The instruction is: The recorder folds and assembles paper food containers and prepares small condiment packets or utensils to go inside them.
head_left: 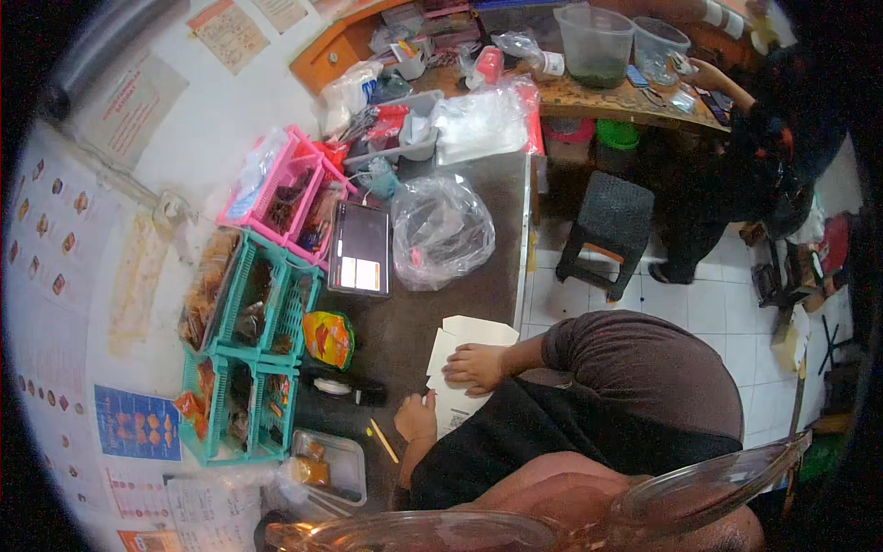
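A flat cream cardboard piece (445, 345), apparently an unfolded box blank with cut flaps, lies at the table's near right edge. My right hand (475, 368) rests on it palm down, fingers stretched over its middle. At the card's left edge, my left hand (417, 417) is closed, with a small dark bit at its fingertips. What it holds is too small to make out. A yellow stick, perhaps a pencil (384, 441), lies left of that hand. Beyond it sits a dark object with a white part (336, 387).
A tablet (360, 247) stands beyond, beside a clear plastic bag (443, 232). Pink (283, 189) and green baskets (241, 355) line the wall, with an orange-yellow packet (328, 339) and a plastic tray (351, 458) nearby. A black stool (611, 221) and another person (773, 156) are at right.
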The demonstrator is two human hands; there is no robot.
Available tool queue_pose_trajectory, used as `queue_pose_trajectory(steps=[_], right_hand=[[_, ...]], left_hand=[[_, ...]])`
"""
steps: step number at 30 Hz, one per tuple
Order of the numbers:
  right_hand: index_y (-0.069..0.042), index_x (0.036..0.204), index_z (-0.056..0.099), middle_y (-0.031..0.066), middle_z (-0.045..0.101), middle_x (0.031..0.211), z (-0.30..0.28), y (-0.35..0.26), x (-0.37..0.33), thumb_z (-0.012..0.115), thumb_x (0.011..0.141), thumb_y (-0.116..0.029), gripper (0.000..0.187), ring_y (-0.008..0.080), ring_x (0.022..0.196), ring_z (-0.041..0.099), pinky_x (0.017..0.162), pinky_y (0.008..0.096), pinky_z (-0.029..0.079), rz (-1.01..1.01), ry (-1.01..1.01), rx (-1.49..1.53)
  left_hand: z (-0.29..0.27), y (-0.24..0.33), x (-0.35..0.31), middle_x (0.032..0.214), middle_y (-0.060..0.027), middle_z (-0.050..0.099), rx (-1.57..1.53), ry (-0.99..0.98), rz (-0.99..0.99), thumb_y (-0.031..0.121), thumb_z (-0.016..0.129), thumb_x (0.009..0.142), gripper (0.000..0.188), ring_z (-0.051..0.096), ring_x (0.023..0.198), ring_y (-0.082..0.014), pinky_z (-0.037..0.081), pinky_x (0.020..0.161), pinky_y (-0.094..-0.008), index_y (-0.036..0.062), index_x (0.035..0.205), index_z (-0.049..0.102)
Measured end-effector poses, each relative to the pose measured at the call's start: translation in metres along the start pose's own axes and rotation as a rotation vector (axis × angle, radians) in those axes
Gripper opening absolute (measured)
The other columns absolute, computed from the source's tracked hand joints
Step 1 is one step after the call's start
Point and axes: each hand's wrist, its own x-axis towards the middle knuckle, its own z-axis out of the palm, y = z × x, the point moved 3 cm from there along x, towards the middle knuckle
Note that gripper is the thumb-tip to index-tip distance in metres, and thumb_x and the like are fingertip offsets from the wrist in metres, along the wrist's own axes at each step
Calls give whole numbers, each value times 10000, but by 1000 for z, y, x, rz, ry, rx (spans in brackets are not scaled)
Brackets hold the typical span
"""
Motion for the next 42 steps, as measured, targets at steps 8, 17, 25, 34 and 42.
queue_pose_trajectory(steps=[8, 17, 25, 34, 42], right_hand=[[-117, 1132, 481, 102, 449, 1181, 2, 3, 6, 549, 729, -384, 488, 262, 1104, 412, 929, 437, 324, -11, -66, 69], [-129, 1159, 477, 119, 431, 1236, 0, 17, 12, 563, 749, -345, 472, 293, 1137, 406, 956, 457, 301, 79, -109, 36], [-102, 1102, 496, 97, 455, 1203, -10, 14, 12, 554, 733, -347, 446, 265, 1114, 422, 953, 427, 314, 91, 24, 19], [-60, 988, 568, 130, 547, 1052, -46, 42, 12, 588, 715, -240, 328, 304, 998, 482, 876, 393, 383, 292, 421, 240], [-54, 947, 605, 126, 563, 1001, -145, 147, -116, 572, 747, -177, 237, 306, 977, 498, 845, 385, 409, 712, 545, 99]], left_hand=[[-10, 16, -24, 946, -197, 499, -91, -252, -265, 453, 594, 718, 494, 512, 892, -349, 426, 731, -438, 29, 953, 503], [-2, 18, -22, 1290, -235, 327, -199, -371, -15, 579, 636, 610, 893, 285, 1229, -371, 207, 995, -528, 26, 1237, 321], [-1, 33, -32, 1201, -212, 417, -199, 77, -21, 595, 588, 639, 853, 419, 1083, -366, 327, 897, -478, -32, 1175, 370], [17, -59, -15, 1066, -213, 533, -367, -189, -143, 256, 622, 750, 419, 511, 976, -371, 398, 848, -401, 23, 1079, 507], [27, -99, -9, 1013, -235, 541, -213, -153, -285, 252, 645, 711, 418, 513, 949, -374, 410, 813, -412, 1, 1023, 523]])
